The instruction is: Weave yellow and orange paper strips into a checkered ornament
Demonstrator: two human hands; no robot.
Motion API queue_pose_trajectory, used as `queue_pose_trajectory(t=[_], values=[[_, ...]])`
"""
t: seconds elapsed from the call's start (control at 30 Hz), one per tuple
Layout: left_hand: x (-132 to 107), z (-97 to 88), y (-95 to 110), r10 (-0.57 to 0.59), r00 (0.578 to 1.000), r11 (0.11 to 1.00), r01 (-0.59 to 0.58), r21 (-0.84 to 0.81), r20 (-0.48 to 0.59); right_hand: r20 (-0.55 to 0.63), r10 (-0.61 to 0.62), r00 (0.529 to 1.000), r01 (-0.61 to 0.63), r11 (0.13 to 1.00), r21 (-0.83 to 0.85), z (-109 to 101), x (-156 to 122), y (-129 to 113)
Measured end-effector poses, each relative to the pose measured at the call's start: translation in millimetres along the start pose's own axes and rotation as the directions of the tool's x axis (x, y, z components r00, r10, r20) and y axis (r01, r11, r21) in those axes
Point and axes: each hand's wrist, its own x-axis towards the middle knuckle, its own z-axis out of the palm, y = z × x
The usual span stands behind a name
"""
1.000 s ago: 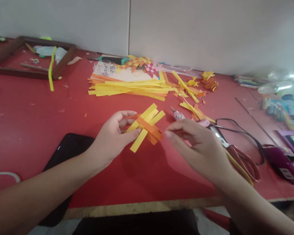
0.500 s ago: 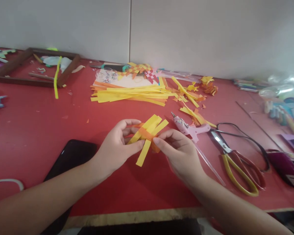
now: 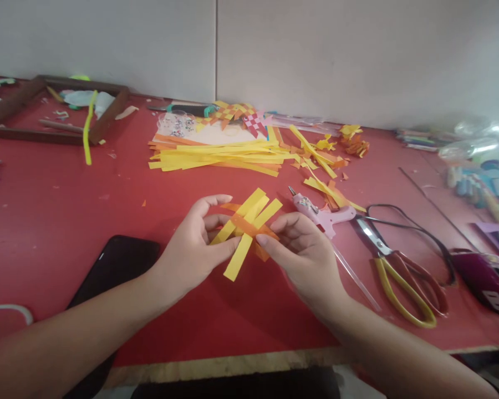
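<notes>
Between my two hands are yellow paper strips [image 3: 238, 259] crossed with orange paper strips [image 3: 246, 226], woven over and under each other above the table. My left hand [image 3: 199, 235] grips the weave at its left side, thumb on the front and fingers partly behind it. With thumb and fingertips, my right hand [image 3: 299, 244] pinches the orange strip ends at the right. The fingers of both hands partly hide the strip ends. Just beyond my right hand lies a pink glue gun [image 3: 326, 216] with a clear glue stick in it.
Scissors [image 3: 393, 271] with yellow and red handles lie at the right, beside a black cord. A black phone [image 3: 116, 269] rests under my left forearm. Behind are a pile of paper strips [image 3: 216, 155], woven paper fish [image 3: 255, 123] and a wooden frame [image 3: 37, 136].
The right hand's fingertips have drawn slightly away from the weave, so more of the orange strip ends shows. The left index finger has lifted off the orange strip. The view has shifted slightly.
</notes>
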Motion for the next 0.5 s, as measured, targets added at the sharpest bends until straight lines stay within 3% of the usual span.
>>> queue_pose_trajectory(t=[0.27,0.5], values=[[-0.8,0.3,-0.7,-0.006,1.000,1.000,0.006,-0.002,-0.009,0.000,-0.009,1.000,0.009,1.000,0.007,0.7,-0.4,-0.9],[-0.6,0.4,-0.8,-0.013,1.000,0.987,0.009,-0.160,-0.023,0.000,0.008,1.000,-0.008,0.998,0.064,1.3,-1.7,3.7]])
